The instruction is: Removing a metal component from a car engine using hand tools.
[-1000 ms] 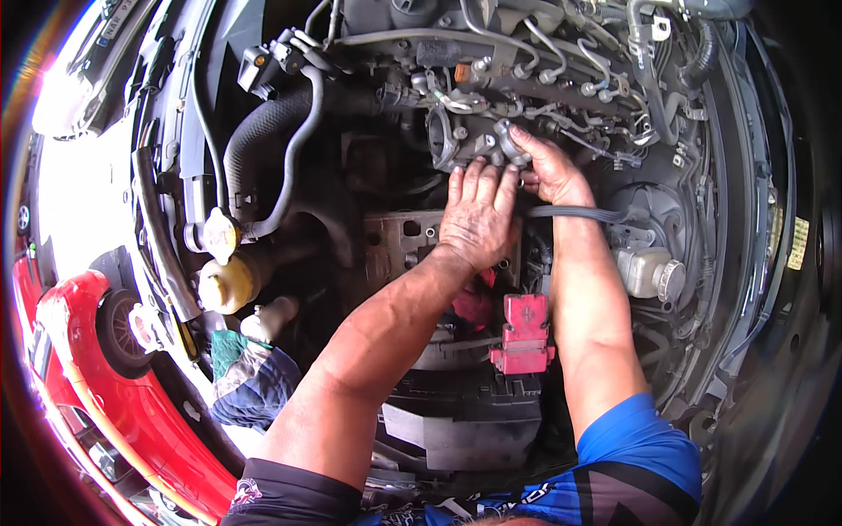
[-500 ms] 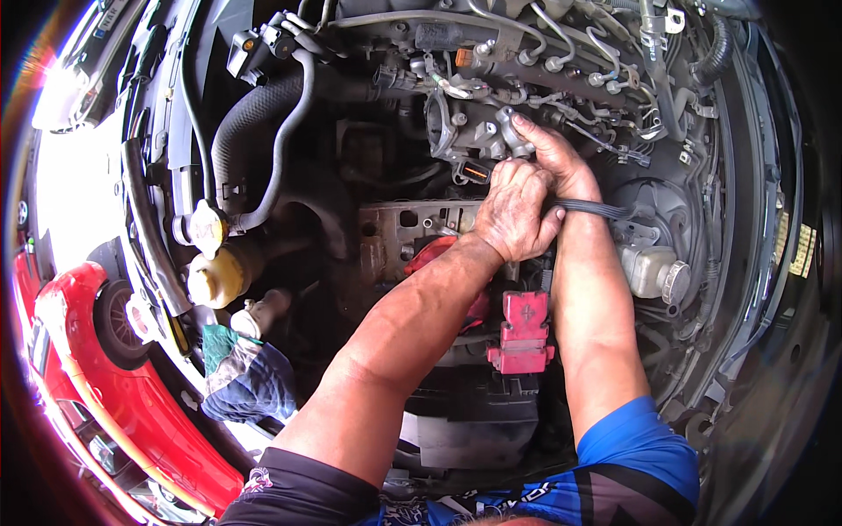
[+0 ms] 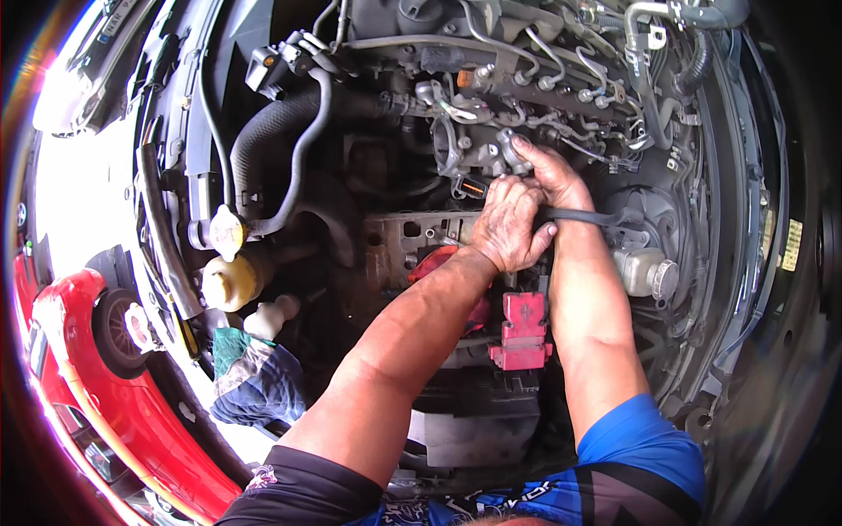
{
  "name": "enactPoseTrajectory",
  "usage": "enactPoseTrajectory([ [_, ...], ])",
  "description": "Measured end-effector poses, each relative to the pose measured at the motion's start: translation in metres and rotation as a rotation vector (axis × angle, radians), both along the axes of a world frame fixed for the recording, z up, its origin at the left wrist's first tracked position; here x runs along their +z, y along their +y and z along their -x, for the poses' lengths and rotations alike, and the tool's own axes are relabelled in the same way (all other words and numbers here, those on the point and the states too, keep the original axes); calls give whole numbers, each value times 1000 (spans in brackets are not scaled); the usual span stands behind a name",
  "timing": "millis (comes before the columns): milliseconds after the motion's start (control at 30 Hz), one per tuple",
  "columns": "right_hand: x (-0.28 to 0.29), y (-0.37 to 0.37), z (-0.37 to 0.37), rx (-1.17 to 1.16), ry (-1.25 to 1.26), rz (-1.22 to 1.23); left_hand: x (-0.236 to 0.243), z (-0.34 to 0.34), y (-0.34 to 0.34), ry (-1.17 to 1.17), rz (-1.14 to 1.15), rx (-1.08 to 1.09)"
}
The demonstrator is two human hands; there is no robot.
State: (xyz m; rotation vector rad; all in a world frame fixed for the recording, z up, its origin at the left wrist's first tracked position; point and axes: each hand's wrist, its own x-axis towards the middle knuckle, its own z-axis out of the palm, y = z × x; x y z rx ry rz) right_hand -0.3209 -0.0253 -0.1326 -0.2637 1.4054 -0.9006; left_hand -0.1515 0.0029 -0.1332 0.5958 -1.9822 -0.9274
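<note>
My left hand (image 3: 509,226) is closed, knuckles up, its fingertips hidden beneath it. A black rubber hose (image 3: 583,216) runs into its curl between thumb and forefinger and crosses over my right wrist. Just beyond, my right hand (image 3: 559,175) curls around the end of a grey cast-metal housing (image 3: 478,153) on the engine. Its thumb presses on a rounded metal boss (image 3: 509,145); its other fingers are mostly hidden behind my left hand. A dark rectangular connector (image 3: 472,187) with an orange inside faces up beside my left knuckles.
A red plastic terminal cover (image 3: 524,331) stands between my forearms, above the battery (image 3: 478,430). Metal fuel lines (image 3: 548,61) cross the engine's far side. A ribbed intake hose (image 3: 263,145), yellowed reservoir (image 3: 230,282) and bunched cloth (image 3: 254,377) lie left. A fluid reservoir (image 3: 645,273) sits right.
The view has shifted slightly, so the engine bay appears lower and a little farther right. Both hands keep about the same hold at the metal housing.
</note>
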Motion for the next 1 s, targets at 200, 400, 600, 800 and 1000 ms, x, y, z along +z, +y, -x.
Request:
enactPoseTrajectory([
  [200, 8, 2, 4, 6, 73, 36, 5, 3, 0, 14, -5, 8],
  [400, 7, -3, 9, 0, -19, -34, -1, 8, 3, 23, -22, 38],
  [600, 14, -5, 8, 23, 16, -35, 0, 15, 6, 8, -1, 82],
  [800, 13, -6, 18, 66, 26, 11, 7, 18, 4, 14, 18, 94],
  [1000, 13, 2, -9, -90, -60, 8, 1, 14, 9, -58, 12, 83],
])
